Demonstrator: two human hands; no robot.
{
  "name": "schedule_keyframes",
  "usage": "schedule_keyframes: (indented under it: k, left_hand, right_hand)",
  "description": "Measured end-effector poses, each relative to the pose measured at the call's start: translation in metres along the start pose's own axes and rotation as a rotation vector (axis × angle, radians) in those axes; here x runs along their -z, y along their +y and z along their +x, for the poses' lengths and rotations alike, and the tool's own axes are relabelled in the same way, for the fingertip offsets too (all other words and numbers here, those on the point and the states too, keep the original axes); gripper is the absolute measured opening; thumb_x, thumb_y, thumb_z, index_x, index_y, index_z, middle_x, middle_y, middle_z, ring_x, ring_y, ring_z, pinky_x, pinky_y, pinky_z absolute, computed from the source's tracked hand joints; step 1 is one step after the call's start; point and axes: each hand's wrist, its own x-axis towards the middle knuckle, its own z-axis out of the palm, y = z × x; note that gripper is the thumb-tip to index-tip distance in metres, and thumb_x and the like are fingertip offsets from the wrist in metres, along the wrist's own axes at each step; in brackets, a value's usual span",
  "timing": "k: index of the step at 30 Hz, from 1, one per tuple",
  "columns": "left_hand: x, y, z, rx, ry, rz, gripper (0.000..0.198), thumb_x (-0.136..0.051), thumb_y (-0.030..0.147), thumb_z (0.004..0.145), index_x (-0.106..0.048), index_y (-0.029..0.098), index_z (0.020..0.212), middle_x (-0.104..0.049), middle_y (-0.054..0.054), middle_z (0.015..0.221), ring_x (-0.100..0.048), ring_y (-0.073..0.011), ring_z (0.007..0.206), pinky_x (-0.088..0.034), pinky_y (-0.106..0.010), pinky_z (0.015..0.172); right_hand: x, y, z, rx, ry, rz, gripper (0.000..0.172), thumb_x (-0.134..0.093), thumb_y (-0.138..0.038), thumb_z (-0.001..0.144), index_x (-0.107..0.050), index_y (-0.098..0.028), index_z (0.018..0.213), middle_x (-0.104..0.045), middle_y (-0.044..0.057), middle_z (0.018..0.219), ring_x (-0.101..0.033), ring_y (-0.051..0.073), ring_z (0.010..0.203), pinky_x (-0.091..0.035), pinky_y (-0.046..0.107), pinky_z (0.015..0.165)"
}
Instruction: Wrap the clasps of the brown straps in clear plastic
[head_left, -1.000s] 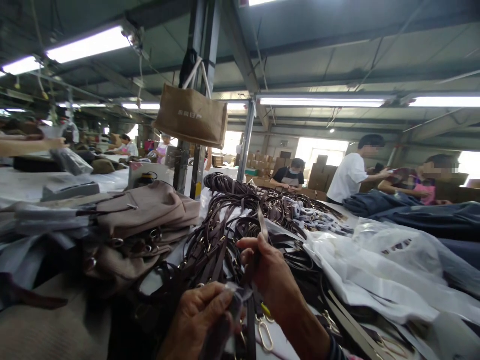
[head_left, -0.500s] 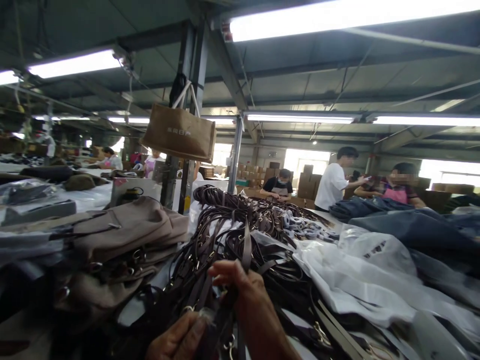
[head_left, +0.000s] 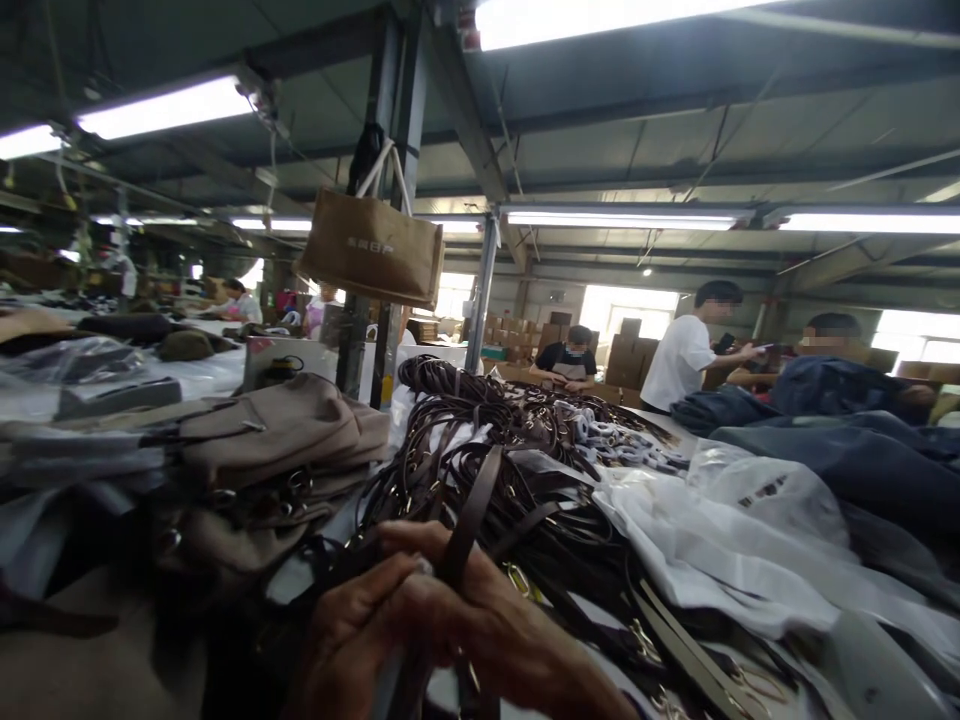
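Observation:
A dark brown strap (head_left: 474, 505) rises out of my right hand (head_left: 487, 610), whose fingers are wrapped round it. Pressed up against that hand is my left hand (head_left: 360, 625), with its thumb and fingers closed at the lower part of the strap. A small pale thing shows between the fingertips, too small to name. Beyond and below both hands lies a large heap of dark straps (head_left: 525, 500) with gold-coloured metal clasps.
Taupe bags (head_left: 285, 430) are piled on the left. White plastic wrapping (head_left: 705, 560) and dark blue fabric (head_left: 817, 460) lie on the right. A brown bag (head_left: 371, 245) hangs on a post. Several people are at work farther back.
My hands have come together, the left one rising to meet the right. The view has shifted a little. At the right, blue fabric has been lifted in front of a person.

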Motion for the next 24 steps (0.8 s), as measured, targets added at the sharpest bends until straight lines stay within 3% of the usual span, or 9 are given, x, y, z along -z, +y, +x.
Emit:
schedule_keyframes:
  k: [3, 6, 9, 12, 15, 16, 18, 21, 24]
  left_hand:
    - [-0.003, 0.007, 0.004, 0.014, -0.008, -0.075, 0.041, -0.075, 0.058, 0.084, -0.071, 0.017, 0.076, -0.067, -0.003, 0.066, -0.059, -0.0142, 0.055, -0.046, -0.02, 0.051]
    - [-0.01, 0.013, 0.017, 0.044, -0.042, -0.118, 0.039, -0.073, 0.052, 0.087, -0.07, 0.015, 0.076, -0.071, -0.006, 0.07, -0.062, -0.0143, 0.056, -0.046, -0.02, 0.052]
    - [-0.018, 0.036, 0.039, -0.057, -0.072, -0.203, 0.032, -0.076, 0.047, 0.086, -0.072, 0.015, 0.086, -0.073, -0.007, 0.078, -0.066, -0.0161, 0.064, -0.053, -0.023, 0.06]
    - [-0.029, 0.07, 0.061, -0.195, -0.124, -0.23, 0.03, -0.077, 0.046, 0.084, -0.07, 0.017, 0.089, -0.066, 0.0, 0.068, -0.058, -0.0117, 0.054, -0.048, -0.02, 0.052]
    - [-0.037, 0.096, 0.071, -0.345, -0.132, -0.085, 0.036, -0.069, 0.047, 0.09, -0.062, 0.017, 0.072, -0.052, 0.005, 0.054, -0.041, -0.0059, 0.043, -0.03, -0.015, 0.04]
    - [-0.038, 0.1, 0.072, -0.377, -0.124, -0.038, 0.039, -0.067, 0.046, 0.091, -0.058, 0.017, 0.068, -0.048, 0.006, 0.051, -0.037, -0.0049, 0.041, -0.026, -0.014, 0.039]
    - [-0.038, 0.105, 0.074, -0.39, -0.138, 0.031, 0.042, -0.067, 0.045, 0.09, -0.054, 0.017, 0.063, -0.047, 0.006, 0.047, -0.036, -0.0041, 0.038, -0.023, -0.014, 0.038]
    - [-0.039, 0.114, 0.081, -0.289, -0.187, 0.003, 0.036, -0.071, 0.046, 0.083, -0.06, 0.016, 0.067, -0.06, 0.0, 0.051, -0.048, -0.0082, 0.038, -0.032, -0.017, 0.039]
    - [-0.046, 0.135, 0.094, -0.255, -0.223, -0.178, 0.03, -0.081, 0.041, 0.072, -0.068, 0.015, 0.079, -0.066, -0.001, 0.062, -0.058, -0.0131, 0.05, -0.044, -0.021, 0.046]
  right_hand:
    - [0.022, 0.001, 0.01, -0.014, 0.23, 0.426, 0.058, -0.067, -0.068, 0.089, -0.072, -0.026, 0.128, -0.069, 0.007, 0.129, -0.065, 0.024, 0.11, -0.053, 0.034, 0.087]
    - [0.038, -0.009, 0.031, 0.01, 0.469, 0.6, 0.045, -0.068, -0.062, 0.089, -0.078, -0.022, 0.108, -0.073, 0.007, 0.118, -0.067, 0.021, 0.101, -0.055, 0.032, 0.079]
    - [0.026, -0.022, 0.045, 0.046, 0.354, 0.336, 0.037, -0.075, -0.051, 0.087, -0.08, -0.018, 0.103, -0.075, 0.006, 0.098, -0.066, 0.018, 0.082, -0.052, 0.027, 0.067]
    - [0.011, -0.034, 0.057, 0.139, 0.22, 0.148, 0.04, -0.08, -0.043, 0.086, -0.076, -0.02, 0.118, -0.074, 0.002, 0.095, -0.06, 0.013, 0.067, -0.047, 0.024, 0.059]
    - [0.022, -0.055, 0.076, 0.183, 0.424, 0.4, 0.039, -0.072, -0.046, 0.092, -0.069, -0.025, 0.124, -0.075, 0.003, 0.108, -0.065, 0.015, 0.073, -0.051, 0.026, 0.06]
    - [0.031, -0.065, 0.083, 0.164, 0.518, 0.502, 0.034, -0.064, -0.048, 0.097, -0.069, -0.023, 0.119, -0.075, 0.004, 0.106, -0.066, 0.016, 0.075, -0.052, 0.027, 0.061]
    - [0.048, -0.085, 0.094, 0.128, 0.618, 0.596, 0.041, -0.047, -0.049, 0.105, -0.072, -0.017, 0.102, -0.075, 0.007, 0.097, -0.066, 0.016, 0.076, -0.052, 0.027, 0.063]
    - [0.053, -0.107, 0.1, 0.191, 0.486, 0.394, 0.051, -0.045, -0.053, 0.105, -0.076, -0.014, 0.095, -0.076, 0.01, 0.101, -0.065, 0.016, 0.076, -0.049, 0.027, 0.063]
    - [0.036, -0.115, 0.102, 0.262, 0.246, -0.001, 0.048, -0.062, -0.06, 0.095, -0.079, -0.015, 0.103, -0.075, 0.008, 0.088, -0.061, 0.015, 0.066, -0.045, 0.028, 0.058]
